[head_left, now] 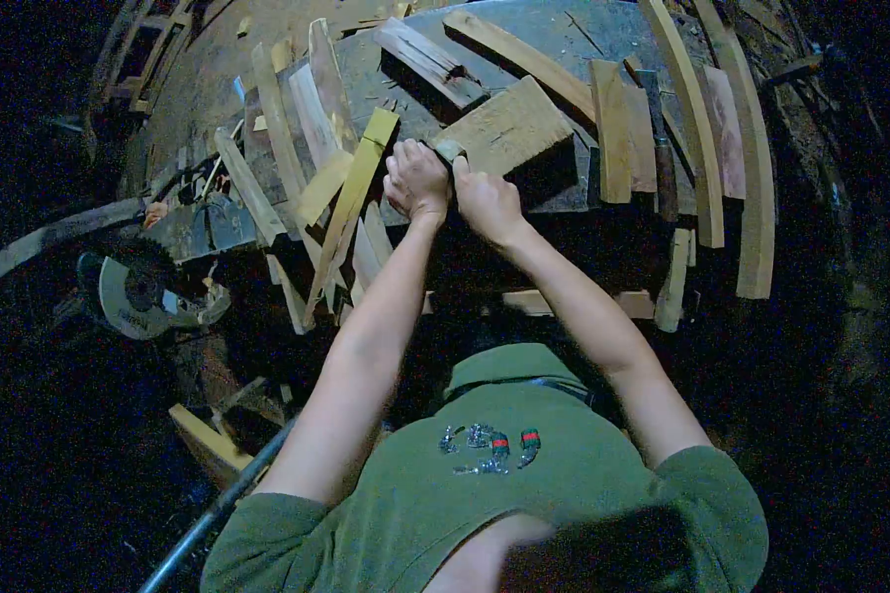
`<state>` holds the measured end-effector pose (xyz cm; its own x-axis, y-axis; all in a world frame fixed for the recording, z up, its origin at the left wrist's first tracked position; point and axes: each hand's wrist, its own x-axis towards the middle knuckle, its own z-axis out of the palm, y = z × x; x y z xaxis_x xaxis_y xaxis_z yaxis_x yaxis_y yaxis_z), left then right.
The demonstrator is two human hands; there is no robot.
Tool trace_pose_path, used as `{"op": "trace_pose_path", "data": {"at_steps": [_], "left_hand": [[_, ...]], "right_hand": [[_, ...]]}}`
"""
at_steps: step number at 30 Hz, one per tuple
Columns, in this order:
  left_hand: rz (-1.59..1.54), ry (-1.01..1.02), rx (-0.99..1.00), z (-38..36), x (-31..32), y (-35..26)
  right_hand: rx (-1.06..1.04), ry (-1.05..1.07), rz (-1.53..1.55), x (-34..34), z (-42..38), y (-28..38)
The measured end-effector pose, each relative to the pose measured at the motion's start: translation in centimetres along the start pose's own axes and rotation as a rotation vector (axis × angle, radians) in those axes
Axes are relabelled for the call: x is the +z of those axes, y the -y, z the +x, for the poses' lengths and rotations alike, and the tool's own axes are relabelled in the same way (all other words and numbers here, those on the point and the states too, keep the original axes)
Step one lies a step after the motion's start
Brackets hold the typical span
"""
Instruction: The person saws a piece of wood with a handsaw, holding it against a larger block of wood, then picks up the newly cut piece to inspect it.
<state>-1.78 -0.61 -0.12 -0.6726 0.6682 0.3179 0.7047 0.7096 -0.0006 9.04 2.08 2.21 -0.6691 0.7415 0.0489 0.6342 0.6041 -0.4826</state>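
Observation:
My left hand (417, 180) is closed, with its fingers curled, at the near left corner of a thick wooden block (509, 128). Close beside it my right hand (487, 203) is also closed, its knuckles toward the block's near edge. Between the two hands shows a small pale greenish piece (450, 150); I cannot tell what the fingers grip. A yellowish wooden strip (361, 178) leans just left of my left hand, slanting down past the table's edge.
Long curved wooden pieces (697, 128) lie on the right of the worktable (361, 61), beside a dark-handled tool (665, 163). Several strips and offcuts (311, 114) crowd the left side. A circular saw (138, 292) with an exposed blade stands at the table's left front.

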Motion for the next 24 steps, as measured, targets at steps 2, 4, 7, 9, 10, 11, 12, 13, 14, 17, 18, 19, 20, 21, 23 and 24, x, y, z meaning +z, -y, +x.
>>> {"op": "trace_pose_path", "data": {"at_steps": [2, 4, 7, 9, 10, 11, 12, 13, 14, 17, 18, 19, 20, 21, 23, 24], "left_hand": [[-0.027, 0.044, -0.057, -0.3, -0.7, -0.4], [-0.021, 0.074, -0.090, -0.2, 0.0, 0.0], [-0.028, 0.013, -0.034, -0.3, 0.5, 0.0], [-0.033, 0.017, -0.014, -0.4, 1.0, 0.2], [-0.032, 0.018, -0.005, -0.3, 1.0, 0.2], [-0.032, 0.013, -0.009, -0.3, 0.7, 0.2], [-0.033, 0.004, -0.002, -0.2, 0.6, 0.2], [-0.014, 0.008, -0.018, -0.2, 0.7, 0.2], [0.000, 0.016, -0.036, -0.3, 0.9, 0.1], [-0.021, -0.011, -0.042, -0.3, 1.2, 0.0], [-0.017, -0.007, -0.042, -0.4, 1.3, 0.2], [-0.011, -0.013, -0.046, -0.4, 1.5, 0.2], [-0.004, -0.006, -0.056, -0.4, 1.6, 0.4], [-0.009, -0.019, -0.032, -0.6, 1.6, 0.6], [-0.041, -0.033, 0.001, -0.2, 1.0, 0.1], [-0.044, -0.039, 0.008, -0.3, 0.8, 0.0]], "right_hand": [[-0.030, 0.008, -0.007, -0.4, -1.9, -1.4], [0.026, 0.201, 0.076, -2.5, -5.4, -2.5], [0.051, 0.313, 0.002, -4.7, -6.8, -2.1], [0.048, 0.267, 0.038, -3.6, -4.7, -1.7], [0.032, 0.222, 0.074, -2.8, -3.2, -1.3], [0.033, 0.212, 0.073, -2.1, -1.9, -0.9], [0.019, 0.159, 0.085, -1.1, -0.7, -0.3], [0.009, 0.105, 0.094, -0.7, -0.2, -0.2], [0.017, 0.097, 0.089, -0.5, -0.6, -0.6], [-0.001, 0.132, 0.055, -2.1, -4.3, -1.8], [-0.009, 0.140, 0.053, -2.8, -6.0, -2.3], [0.015, 0.204, 0.036, -3.4, -7.5, -2.9], [0.042, 0.269, 0.020, -3.7, -8.3, -3.0], [0.044, 0.280, 0.026, -3.6, -8.2, -2.5], [0.075, 0.208, 0.046, -3.3, -5.2, -1.5], [0.080, 0.198, 0.047, -2.5, -3.4, -0.9]]}}
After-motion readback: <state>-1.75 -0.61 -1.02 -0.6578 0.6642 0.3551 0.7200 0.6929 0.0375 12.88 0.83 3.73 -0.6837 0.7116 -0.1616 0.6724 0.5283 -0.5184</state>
